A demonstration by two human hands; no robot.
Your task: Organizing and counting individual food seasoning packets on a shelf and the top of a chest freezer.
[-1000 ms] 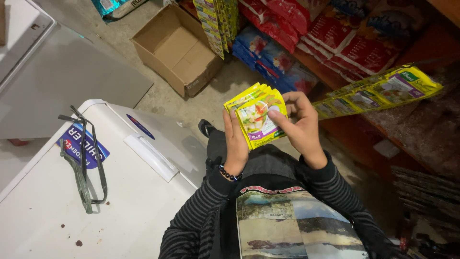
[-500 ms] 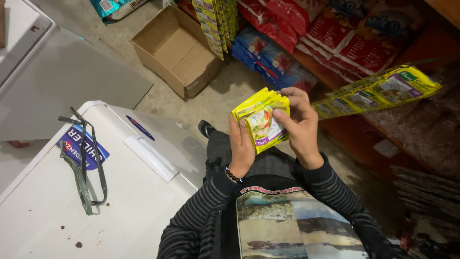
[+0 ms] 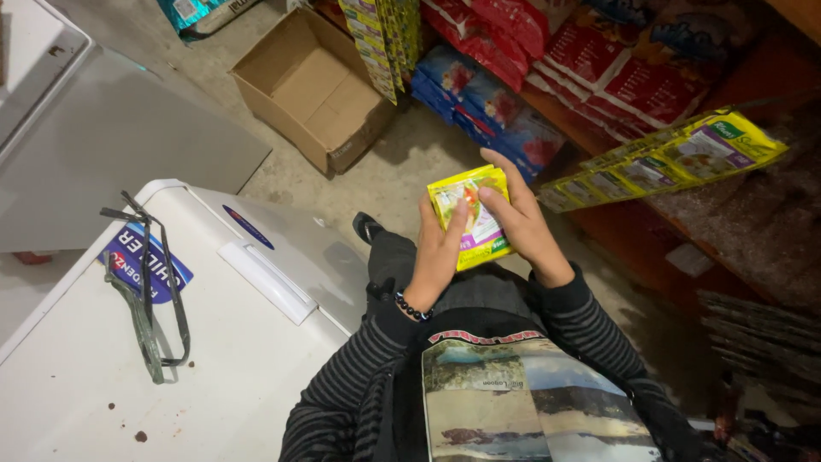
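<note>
Yellow sachet stack (image 3: pixel 473 217) held at chest height, over the lap, between both hands. Picture side up, tilted slightly toward the right. Looks like several flat packets pressed together; exact count not readable.

Left hand (image 3: pixel 438 252) clamped on the stack's left edge, fingers up along the face, thumb hidden behind. Dark bead bracelet (image 3: pixel 412 307) on that wrist. Right hand (image 3: pixel 523 221) wrapped over the right edge and top, fingertips (image 3: pixel 486 195) pressing on the front face. Both hands closed on the stack, none loose.

Striped dark sleeves (image 3: pixel 590 329) on both arms. Printed landscape panel (image 3: pixel 522 402) on the chest below the hands. Dark shoe (image 3: pixel 366 227) on the concrete floor just left of the knees.

Strip of joined yellow sachets (image 3: pixel 676 158) lying across the shelf edge to the right, apart from the hands. Red and blue packets (image 3: pixel 513 120) stacked on the low shelves behind. Another hanging strip of yellow-green sachets (image 3: pixel 385 38) top centre.

Open cardboard box (image 3: pixel 312 85) on the floor ahead, nothing visible inside. White chest freezer (image 3: pixel 171 342) to the left, lid shut, white handle (image 3: pixel 267 281) near its right edge. Dark green strap (image 3: pixel 145 291) lying looped on the lid across a blue sticker (image 3: pixel 144 265). A few brown specks on the lid near the bottom edge.
</note>
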